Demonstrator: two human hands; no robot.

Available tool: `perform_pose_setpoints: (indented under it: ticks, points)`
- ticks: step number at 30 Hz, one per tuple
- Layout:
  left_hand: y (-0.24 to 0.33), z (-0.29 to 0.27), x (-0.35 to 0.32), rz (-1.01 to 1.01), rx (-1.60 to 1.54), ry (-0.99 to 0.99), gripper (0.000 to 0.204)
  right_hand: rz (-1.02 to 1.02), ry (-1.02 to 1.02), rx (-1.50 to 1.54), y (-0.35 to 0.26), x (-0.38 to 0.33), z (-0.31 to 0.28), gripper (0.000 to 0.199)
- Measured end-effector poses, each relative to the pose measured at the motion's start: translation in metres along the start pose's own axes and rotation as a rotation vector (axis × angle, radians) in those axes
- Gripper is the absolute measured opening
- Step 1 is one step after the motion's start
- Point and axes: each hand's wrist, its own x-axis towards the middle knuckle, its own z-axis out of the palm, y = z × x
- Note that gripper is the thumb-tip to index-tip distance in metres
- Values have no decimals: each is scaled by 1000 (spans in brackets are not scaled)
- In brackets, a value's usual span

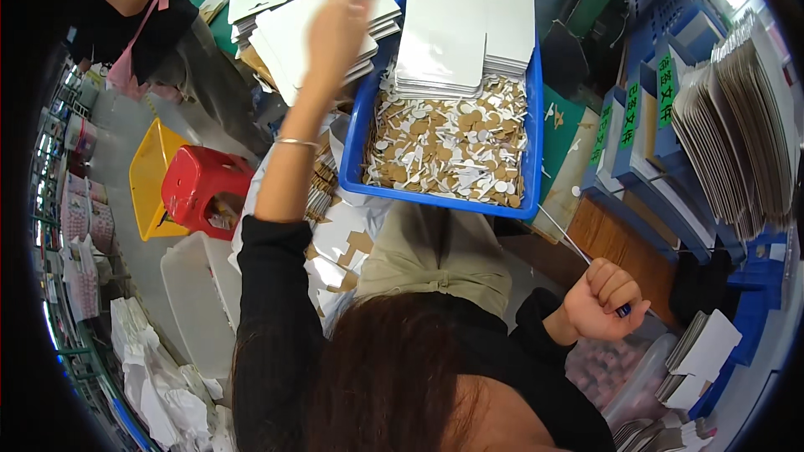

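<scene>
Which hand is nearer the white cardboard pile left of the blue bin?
Left. The left hand is over that white pile; the right hand is off the near right corner of the blue bin, gripping a thin-shafted tool.

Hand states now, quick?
Left hand: over the white cardboard pieces; blurred, so grip cannot be told.
Right hand: closed, holding a thin-shafted tool.

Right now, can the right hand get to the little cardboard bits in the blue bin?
Probably yes: the near cardboard bits lie uncovered, and the right hand is off the near right corner of the blue bin. But it must reach over the side, and it's gripping a thin rod.
</scene>
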Motion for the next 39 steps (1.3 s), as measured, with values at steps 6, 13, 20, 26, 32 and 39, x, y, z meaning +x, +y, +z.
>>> perform_pose_setpoints:
  ticks: [6,13,20,26,32,39]
  points:
    - [33,100,12,-213,210,-206,30,11,-80,-16,-8,-6,3,46]
    - [34,120,33,-301,236,-412,39,15,-16,10,-11,-8,-8,46]
    - [33,121,41,-506,81,-327,51,74,15,81,-7,-10,-9,45]
    - [35,116,45,-584,27,-314,56,81,51,72,-7,-11,-10,45]
    - [38,85,52,-609,-468,-597,51,98,65,79,-6,-10,-6,46]
    - [74,33,-33,-186,-654,-107,46,176,67,-25,-7,8,4,37]
